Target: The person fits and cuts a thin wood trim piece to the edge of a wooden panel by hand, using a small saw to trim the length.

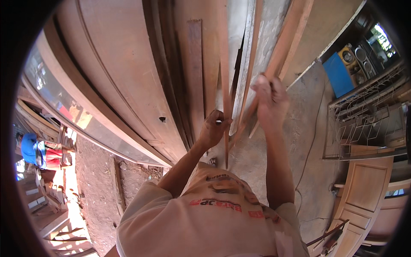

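Strips [225,85] lean upright against wall planks [195,77]; left hand [212,128] has its fingers clamped on one, right hand [269,99] on another [280,51]. Loosened, either could topple sideways onto the floor [308,111].

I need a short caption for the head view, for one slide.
Left hand grips a thin wooden strip while right hand holds another slat leaning against the wall.
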A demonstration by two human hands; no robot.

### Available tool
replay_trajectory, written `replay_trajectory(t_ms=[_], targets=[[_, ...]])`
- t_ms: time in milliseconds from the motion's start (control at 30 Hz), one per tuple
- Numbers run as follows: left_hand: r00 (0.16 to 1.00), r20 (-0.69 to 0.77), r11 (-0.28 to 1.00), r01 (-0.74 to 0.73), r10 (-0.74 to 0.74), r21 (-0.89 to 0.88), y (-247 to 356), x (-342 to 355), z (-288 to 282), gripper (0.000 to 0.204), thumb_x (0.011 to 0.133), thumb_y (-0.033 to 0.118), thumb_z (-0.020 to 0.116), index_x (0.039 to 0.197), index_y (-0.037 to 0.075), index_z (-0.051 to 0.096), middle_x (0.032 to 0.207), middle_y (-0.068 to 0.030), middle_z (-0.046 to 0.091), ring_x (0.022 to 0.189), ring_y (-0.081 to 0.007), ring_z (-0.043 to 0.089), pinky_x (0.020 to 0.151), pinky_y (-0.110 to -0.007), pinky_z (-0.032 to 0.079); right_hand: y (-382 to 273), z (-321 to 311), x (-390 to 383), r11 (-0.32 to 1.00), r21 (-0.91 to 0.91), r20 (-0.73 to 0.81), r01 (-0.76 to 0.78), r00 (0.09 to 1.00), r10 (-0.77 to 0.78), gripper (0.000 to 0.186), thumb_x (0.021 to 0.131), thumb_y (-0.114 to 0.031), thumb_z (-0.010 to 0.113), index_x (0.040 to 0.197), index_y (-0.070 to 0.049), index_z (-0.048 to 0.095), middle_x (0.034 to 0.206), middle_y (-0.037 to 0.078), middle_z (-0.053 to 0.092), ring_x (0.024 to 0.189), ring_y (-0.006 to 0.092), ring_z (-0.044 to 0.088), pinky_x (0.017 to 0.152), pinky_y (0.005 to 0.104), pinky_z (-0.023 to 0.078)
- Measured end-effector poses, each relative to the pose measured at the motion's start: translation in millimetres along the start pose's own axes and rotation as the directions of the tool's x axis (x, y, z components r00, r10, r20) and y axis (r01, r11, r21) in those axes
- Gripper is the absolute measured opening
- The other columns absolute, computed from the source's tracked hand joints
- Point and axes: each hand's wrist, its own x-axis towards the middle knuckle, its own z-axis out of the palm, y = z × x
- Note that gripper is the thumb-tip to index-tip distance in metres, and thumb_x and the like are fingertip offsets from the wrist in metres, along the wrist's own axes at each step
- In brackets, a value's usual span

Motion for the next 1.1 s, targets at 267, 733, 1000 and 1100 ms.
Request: replay_trajectory(t_ms=[267,733,1000,1100], targets=[[0.999,0.038,0.997,0.001,0.002,-0.081,-21,6,-2,0.024,0.096,0.014,0.079,0.102,-0.004,0.064,0.097,-0.0167,0.068,0.089,-0.0277,0.073,0.075,-0.038,0.059,104,38,35,0.933,-0.353,-0.154,0.061,0.980,-0.123,0.035,0.099,-0.024,0.077,0.124,0.000,0.068,0.110,0.018,0.068,0.096,0.0303,0.069,0.082,0.0395,0.055],[0.992,0.124,0.997,0.027,-0.017,-0.079,-10,5,-5,0.024,0.101,0.016,0.074,0.112,-0.004,0.067,0.103,-0.0166,0.072,0.096,-0.0264,0.074,0.084,-0.036,0.060,154,2,62,0.888,-0.459,0.046,0.018,0.999,0.004,0.031,0.106,-0.020,0.067,0.128,0.002,0.064,0.102,0.021,0.075,0.092,0.0301,0.076,0.081,0.0393,0.058],[0.950,0.272,0.930,0.230,-0.151,-0.288,-34,6,-6,0.017,0.100,0.011,0.075,0.112,0.000,0.073,0.103,-0.0077,0.077,0.099,-0.0135,0.071,0.090,-0.031,0.058,148,-2,62,0.961,-0.277,0.133,0.022,0.991,0.015,0.024,0.107,-0.017,0.068,0.122,0.002,0.069,0.097,0.012,0.075,0.088,0.0188,0.070,0.082,0.0319,0.056],[0.942,0.294,0.870,0.278,-0.163,-0.407,-50,6,-4,0.015,0.097,0.007,0.077,0.111,0.001,0.073,0.104,-0.0061,0.077,0.098,-0.0115,0.070,0.090,-0.030,0.058,146,4,64,0.990,-0.046,0.155,-0.134,0.978,0.140,0.021,0.102,-0.014,0.074,0.117,0.001,0.072,0.097,0.005,0.075,0.089,0.0111,0.065,0.084,0.0274,0.054]])
